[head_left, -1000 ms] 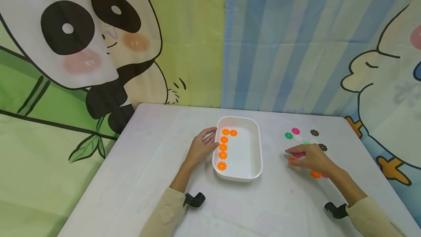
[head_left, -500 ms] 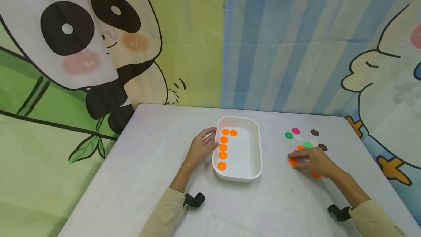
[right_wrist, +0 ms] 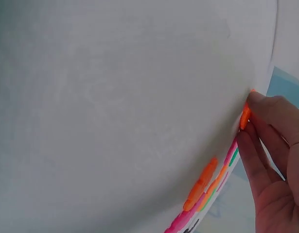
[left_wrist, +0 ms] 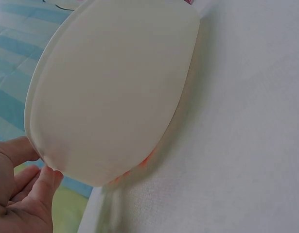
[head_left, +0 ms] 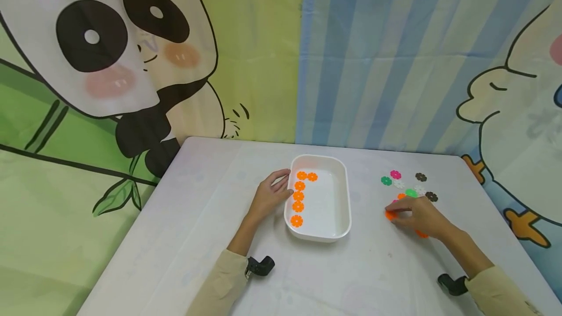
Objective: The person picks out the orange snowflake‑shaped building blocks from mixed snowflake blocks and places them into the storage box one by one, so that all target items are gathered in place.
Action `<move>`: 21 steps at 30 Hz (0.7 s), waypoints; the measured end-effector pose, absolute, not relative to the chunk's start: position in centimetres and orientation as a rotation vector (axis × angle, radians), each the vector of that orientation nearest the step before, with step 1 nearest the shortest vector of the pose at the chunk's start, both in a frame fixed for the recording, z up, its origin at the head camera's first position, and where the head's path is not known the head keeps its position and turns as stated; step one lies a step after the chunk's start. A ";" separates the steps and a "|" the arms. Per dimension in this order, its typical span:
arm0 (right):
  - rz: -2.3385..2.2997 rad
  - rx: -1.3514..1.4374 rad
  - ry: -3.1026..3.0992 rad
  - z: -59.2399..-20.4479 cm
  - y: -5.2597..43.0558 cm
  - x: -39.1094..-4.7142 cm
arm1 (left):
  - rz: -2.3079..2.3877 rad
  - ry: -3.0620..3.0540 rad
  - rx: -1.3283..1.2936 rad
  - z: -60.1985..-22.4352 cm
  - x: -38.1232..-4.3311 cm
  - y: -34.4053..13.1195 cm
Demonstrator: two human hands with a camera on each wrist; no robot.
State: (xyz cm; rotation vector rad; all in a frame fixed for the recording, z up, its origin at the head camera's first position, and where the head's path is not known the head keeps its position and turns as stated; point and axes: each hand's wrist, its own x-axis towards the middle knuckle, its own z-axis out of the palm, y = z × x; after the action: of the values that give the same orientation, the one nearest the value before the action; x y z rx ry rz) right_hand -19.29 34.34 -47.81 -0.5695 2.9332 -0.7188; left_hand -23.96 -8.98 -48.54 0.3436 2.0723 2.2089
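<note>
Right now, the right hand [head_left: 420, 216] has an orange flower disc [head_left: 391, 215] pinched between thumb and fingertips, to the right of the white tray [head_left: 328, 204], though whether it's clear of the white worktop [head_left: 342, 274] I can't tell! Across on the other side, the left hand [head_left: 269, 198] grips the tray's left rim, and inside sit six orange discs [head_left: 298, 196], five in a column along that side, the sixth just right of the top one. Around and beyond the right hand lie pink, green, white, dark brown and more orange pieces [head_left: 411, 192].
</note>
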 end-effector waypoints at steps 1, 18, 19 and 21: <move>-0.706 -0.563 2.946 -47.8 34.2 -19.2 | 2.209 2.073 0.345 -48.6 -24.0 -9.0; -0.616 -0.672 3.008 -47.9 33.3 -18.6 | 2.191 2.098 0.350 -49.0 -24.2 -9.0; -0.609 -0.688 3.009 -47.9 33.2 -18.5 | 2.189 2.099 0.347 -48.9 -24.2 -9.0; -0.594 -0.732 3.008 -47.8 33.2 -18.5 | 2.189 2.097 0.348 -48.9 -24.2 -9.0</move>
State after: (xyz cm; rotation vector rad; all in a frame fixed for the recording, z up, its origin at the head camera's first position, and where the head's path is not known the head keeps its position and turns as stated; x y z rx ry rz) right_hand -18.53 33.16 -47.76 -0.7321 3.0079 -0.5944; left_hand -24.17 -9.01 -48.91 0.3477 2.0974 2.1889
